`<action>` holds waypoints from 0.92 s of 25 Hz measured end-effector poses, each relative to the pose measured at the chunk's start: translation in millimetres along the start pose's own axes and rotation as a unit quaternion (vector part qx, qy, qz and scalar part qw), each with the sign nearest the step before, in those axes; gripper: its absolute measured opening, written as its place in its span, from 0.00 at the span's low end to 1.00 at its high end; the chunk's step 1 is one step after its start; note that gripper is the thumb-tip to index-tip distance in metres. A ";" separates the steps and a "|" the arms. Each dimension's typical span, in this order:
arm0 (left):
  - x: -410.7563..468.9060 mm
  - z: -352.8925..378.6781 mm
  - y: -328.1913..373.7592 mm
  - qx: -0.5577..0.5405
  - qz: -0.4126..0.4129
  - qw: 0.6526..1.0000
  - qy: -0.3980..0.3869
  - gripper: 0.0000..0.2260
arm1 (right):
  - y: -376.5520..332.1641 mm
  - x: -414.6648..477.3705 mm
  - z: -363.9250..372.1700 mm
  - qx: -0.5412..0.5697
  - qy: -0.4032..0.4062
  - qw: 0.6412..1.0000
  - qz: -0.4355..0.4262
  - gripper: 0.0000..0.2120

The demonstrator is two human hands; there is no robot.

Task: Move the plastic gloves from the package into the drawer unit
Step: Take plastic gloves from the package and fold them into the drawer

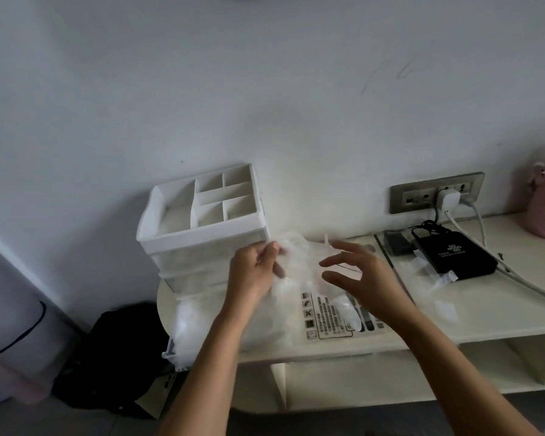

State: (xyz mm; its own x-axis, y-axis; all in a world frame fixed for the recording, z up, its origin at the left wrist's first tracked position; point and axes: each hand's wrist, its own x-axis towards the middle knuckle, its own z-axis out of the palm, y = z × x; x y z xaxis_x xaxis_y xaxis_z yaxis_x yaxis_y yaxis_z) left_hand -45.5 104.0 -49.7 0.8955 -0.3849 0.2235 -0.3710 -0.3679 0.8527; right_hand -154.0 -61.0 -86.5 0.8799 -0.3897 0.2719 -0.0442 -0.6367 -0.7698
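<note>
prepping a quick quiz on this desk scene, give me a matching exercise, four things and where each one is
Things:
1 plastic gloves
2 drawer unit
3 black box
4 white charger

Places:
a plugged into the wall socket
b at the left end of the table
c pinched in the left hand
d on the table's right part, beside cables

Pairs: 1-c, 2-b, 3-d, 4-a

Drawer unit (pixel 202 228): white plastic, matt top tray, translucent frosted drawer fronts. Gloves (pixel 299 262): thin clear plastic film, crinkled, faintly glossy. Package (pixel 328 313): clear plastic film with black printing, some sheen. Tabletop (pixel 485 313): cream, smooth, low sheen; material cannot be told. Black box (pixel 453 253) toward the right edge: smooth, satin finish. Socket plate (pixel 400 196): grey, metallic-looking, matt.
</note>
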 end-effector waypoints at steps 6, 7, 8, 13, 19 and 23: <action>-1.0 -61.3 -54.9 0.079 -0.035 0.992 0.091 0.15 | -59.4 -0.7 55.4 -0.080 0.126 0.986 -0.071 0.12; -4.1 -68.5 -63.7 0.103 -0.044 0.990 0.090 0.15 | -74.3 -4.8 69.2 -0.084 0.110 0.986 -0.097 0.13; -6.6 -71.8 -70.7 0.123 -0.052 0.988 0.081 0.14 | -85.9 -9.3 81.3 -0.084 0.077 0.986 -0.123 0.13; -11.2 -88.5 -102.2 0.179 -0.097 0.977 0.064 0.15 | -114.4 -3.9 127.6 -0.089 -0.081 0.987 -0.108 0.14; -6.0 -87.7 -120.9 0.296 -0.112 0.947 0.050 0.14 | -83.4 21.6 172.0 -0.212 -0.154 0.965 -0.032 0.12; -10.2 -92.9 -115.8 0.367 -0.126 0.917 0.088 0.06 | -73.6 19.4 191.0 -0.231 -0.227 0.946 0.000 0.22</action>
State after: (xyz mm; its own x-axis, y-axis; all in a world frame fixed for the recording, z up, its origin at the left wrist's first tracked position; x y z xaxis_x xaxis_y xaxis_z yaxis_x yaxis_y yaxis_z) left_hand 11.2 229.2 -106.9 0.9774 -0.0903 0.1913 -0.1546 -0.9221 0.3547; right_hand -43.3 105.4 -134.8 0.9879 -0.1298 -0.0849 -0.1532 -0.9006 -0.4067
